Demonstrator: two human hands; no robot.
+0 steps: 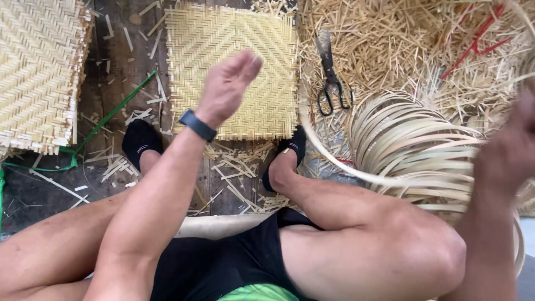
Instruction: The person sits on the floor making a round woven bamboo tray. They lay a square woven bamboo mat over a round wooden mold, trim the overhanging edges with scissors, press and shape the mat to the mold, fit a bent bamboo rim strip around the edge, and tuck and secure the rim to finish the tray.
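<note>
Overhead, seated posture recorded: bare knees spread wide, black-socked feet planted on dark planks; left foot (140, 142) beside the near left corner of a square woven mat (231, 69), right foot (290, 156) at its near right corner, toes touching the mat's edge. Left hand (228, 89) raised over the mat, fingers extended and loose, palm unfolded, gripping nothing; black wristband (197, 125) snug on that wrist. Right hand (510, 150) at the right edge, heavily blurred; appears wrapped around a long pale bamboo strip (334, 161), though exact finger closure cannot be told. Strip arcs from that hand leftward across the near side of a coil of bamboo strips (412, 145), then bends far past the mat's right edge. Coil sits right of the right foot, partly behind the right knee, resting on loose cuttings. Black scissors (331, 75) lying shut just right of the mat, handles nearest, blades pointing far. Heap of straw-coloured offcuts (390, 39) fills the far right; red-handled tool (479, 33) half buried there, kind not discernible. Stack of woven mats (39, 72) at far left, well apart from the centre mat, edges ragged. Green strap (106, 120) trailing across the planks between stack and left foot. Short splinters scattered on the floor between the feet.
</note>
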